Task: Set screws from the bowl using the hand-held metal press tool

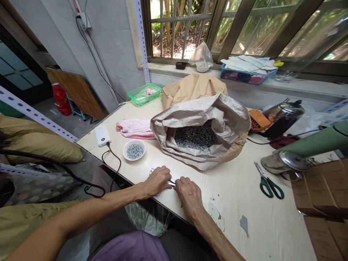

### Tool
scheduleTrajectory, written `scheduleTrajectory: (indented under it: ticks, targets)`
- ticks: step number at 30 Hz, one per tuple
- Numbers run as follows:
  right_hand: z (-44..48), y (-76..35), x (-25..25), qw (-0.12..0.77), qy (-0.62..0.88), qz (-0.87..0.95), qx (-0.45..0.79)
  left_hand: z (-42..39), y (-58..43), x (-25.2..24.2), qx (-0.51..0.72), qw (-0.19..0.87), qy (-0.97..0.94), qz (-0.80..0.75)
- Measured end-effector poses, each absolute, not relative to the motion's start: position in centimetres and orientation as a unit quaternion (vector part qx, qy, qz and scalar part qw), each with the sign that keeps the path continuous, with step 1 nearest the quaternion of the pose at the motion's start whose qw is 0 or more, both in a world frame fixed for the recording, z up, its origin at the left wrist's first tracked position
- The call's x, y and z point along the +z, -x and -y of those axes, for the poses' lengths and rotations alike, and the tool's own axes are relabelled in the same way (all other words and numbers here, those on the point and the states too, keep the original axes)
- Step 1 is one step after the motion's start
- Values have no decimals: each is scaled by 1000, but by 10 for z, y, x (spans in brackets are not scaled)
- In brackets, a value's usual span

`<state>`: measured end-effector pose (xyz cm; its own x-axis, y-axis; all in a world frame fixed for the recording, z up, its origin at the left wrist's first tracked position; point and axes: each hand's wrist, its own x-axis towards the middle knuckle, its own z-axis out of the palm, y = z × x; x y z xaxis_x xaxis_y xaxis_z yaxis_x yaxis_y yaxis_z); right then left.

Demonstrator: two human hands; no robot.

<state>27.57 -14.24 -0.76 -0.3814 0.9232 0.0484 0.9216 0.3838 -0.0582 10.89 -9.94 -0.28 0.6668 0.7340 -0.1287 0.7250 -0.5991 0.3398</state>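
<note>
Near the front edge of the table, my left hand (158, 180) is closed over a flat, silvery metal piece (171, 182) whose shiny end sticks out towards the right. A paler corner with dark marks shows past the fingers; I cannot tell whether it is the same object. My right hand (189, 195) is closed, its fingertips pinching at the shiny end. What lies under both palms is hidden. Beyond the left hand stands a white bowl (124, 152) of small silvery metal pins or screws. An open woven sack (187, 157) holds many more small dark metal parts.
A white power bank (102, 135) with a black cable lies left, near a pink-and-white cloth (136, 128) and a green basket (132, 95). At right are green-handled scissors (268, 183), a metal mug (282, 163), a kettle (288, 112), an orange device (259, 120) and cardboard boxes (323, 185).
</note>
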Motion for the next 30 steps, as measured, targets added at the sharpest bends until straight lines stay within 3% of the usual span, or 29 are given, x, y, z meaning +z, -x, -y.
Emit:
scheduleTrajectory:
  ticks: [8,13,17,26,30]
  targets:
    - [140,-281,-14,60,559,827,16,98,-106,0,37,204,-885,-418]
    - [149,-297,-11,188,561,806,3,105,-66,15,184,213,-828,-485]
    - [167,-293,-13,270,575,773,-7,122,-39,18,145,244,-727,-625]
    - [171,-257,-26,201,573,795,10,122,-62,6,32,336,-653,-678]
    - [170,-255,-30,211,573,792,10,110,-54,3,86,445,-582,-675]
